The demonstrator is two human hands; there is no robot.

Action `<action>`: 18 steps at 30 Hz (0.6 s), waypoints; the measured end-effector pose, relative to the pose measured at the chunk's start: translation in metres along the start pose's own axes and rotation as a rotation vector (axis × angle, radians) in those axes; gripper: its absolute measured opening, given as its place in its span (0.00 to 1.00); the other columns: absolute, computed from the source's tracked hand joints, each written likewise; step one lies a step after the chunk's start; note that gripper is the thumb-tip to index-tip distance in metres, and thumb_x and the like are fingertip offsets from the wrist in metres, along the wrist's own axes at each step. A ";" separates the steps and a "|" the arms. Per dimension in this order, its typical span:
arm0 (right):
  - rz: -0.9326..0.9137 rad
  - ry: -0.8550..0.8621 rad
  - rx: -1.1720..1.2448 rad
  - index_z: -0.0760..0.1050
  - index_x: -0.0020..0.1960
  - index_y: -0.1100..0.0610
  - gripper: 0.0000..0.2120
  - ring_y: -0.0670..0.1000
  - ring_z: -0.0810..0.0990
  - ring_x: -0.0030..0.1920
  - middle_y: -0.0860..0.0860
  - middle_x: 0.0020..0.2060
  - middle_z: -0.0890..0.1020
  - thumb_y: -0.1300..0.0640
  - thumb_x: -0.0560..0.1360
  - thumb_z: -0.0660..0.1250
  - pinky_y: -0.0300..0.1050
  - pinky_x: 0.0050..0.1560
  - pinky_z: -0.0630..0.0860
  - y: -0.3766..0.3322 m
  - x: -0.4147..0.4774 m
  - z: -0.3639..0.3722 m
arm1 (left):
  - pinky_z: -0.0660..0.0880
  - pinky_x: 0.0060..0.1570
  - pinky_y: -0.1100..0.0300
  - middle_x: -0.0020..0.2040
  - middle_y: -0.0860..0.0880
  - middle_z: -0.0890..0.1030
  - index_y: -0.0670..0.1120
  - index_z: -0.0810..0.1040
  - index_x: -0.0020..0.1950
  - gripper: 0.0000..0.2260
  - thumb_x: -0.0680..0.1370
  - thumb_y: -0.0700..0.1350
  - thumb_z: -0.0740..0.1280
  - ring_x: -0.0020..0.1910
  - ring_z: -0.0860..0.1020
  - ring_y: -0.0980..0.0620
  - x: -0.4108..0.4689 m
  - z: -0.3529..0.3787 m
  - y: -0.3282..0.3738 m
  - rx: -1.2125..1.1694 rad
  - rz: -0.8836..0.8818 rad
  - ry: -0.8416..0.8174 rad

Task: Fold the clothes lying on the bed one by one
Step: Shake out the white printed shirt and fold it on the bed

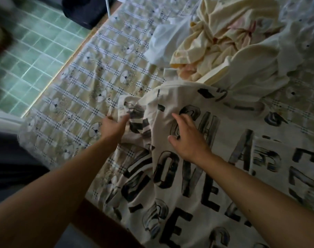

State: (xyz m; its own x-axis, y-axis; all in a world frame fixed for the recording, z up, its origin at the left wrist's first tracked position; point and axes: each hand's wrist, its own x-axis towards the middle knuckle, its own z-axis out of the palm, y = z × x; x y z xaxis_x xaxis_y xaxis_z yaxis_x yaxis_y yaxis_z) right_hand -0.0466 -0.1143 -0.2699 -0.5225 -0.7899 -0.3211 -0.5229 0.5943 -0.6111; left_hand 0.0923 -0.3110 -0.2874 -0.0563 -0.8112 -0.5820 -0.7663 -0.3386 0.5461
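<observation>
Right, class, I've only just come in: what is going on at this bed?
A person is working on a cream garment printed with big black letters, spread across the checked bedsheet. The left hand reaches for a bunched part at the garment's edge, while the right hand rests open on the cloth. It is not folded yet. Further back lies a crumpled heap of pale yellow and white clothes, still unfolded.

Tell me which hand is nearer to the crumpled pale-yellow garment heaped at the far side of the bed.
Right. The right hand lies on the white black-lettered garment, just below the crumpled pale-yellow garment. The left hand, at the lettered garment's left edge, is farther off.
</observation>
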 end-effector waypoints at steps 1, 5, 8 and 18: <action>0.007 0.001 -0.018 0.55 0.79 0.50 0.34 0.57 0.70 0.68 0.51 0.73 0.60 0.48 0.77 0.66 0.53 0.61 0.74 -0.004 0.006 0.005 | 0.77 0.36 0.56 0.52 0.46 0.79 0.44 0.74 0.60 0.26 0.73 0.63 0.71 0.45 0.79 0.48 0.003 -0.003 0.007 -0.045 -0.035 -0.035; 0.094 0.017 -0.124 0.57 0.78 0.49 0.34 0.58 0.71 0.65 0.54 0.70 0.62 0.47 0.76 0.66 0.55 0.63 0.73 -0.017 0.019 0.021 | 0.81 0.40 0.53 0.48 0.44 0.83 0.44 0.80 0.51 0.14 0.75 0.53 0.74 0.43 0.83 0.47 0.020 -0.012 0.028 -0.098 -0.070 -0.247; 0.069 0.193 -0.236 0.66 0.73 0.51 0.29 0.57 0.71 0.61 0.54 0.62 0.67 0.46 0.75 0.67 0.54 0.62 0.72 -0.027 0.019 0.024 | 0.83 0.47 0.51 0.50 0.43 0.84 0.45 0.79 0.52 0.08 0.78 0.49 0.70 0.46 0.84 0.48 0.027 -0.016 0.039 -0.182 0.041 -0.272; 0.005 0.084 -0.417 0.45 0.81 0.49 0.38 0.57 0.35 0.79 0.56 0.80 0.40 0.41 0.79 0.59 0.63 0.78 0.41 -0.038 0.061 0.052 | 0.77 0.35 0.71 0.48 0.56 0.81 0.47 0.73 0.65 0.10 0.83 0.43 0.62 0.40 0.82 0.66 0.017 -0.075 0.025 -0.152 0.564 -0.145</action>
State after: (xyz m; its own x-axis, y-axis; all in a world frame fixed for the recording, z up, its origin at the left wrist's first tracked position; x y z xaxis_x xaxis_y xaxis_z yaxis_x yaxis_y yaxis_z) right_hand -0.0235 -0.1928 -0.3034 -0.5696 -0.7821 -0.2527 -0.7388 0.6219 -0.2596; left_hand 0.1196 -0.3689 -0.2384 -0.5223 -0.8159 -0.2481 -0.4936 0.0519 0.8682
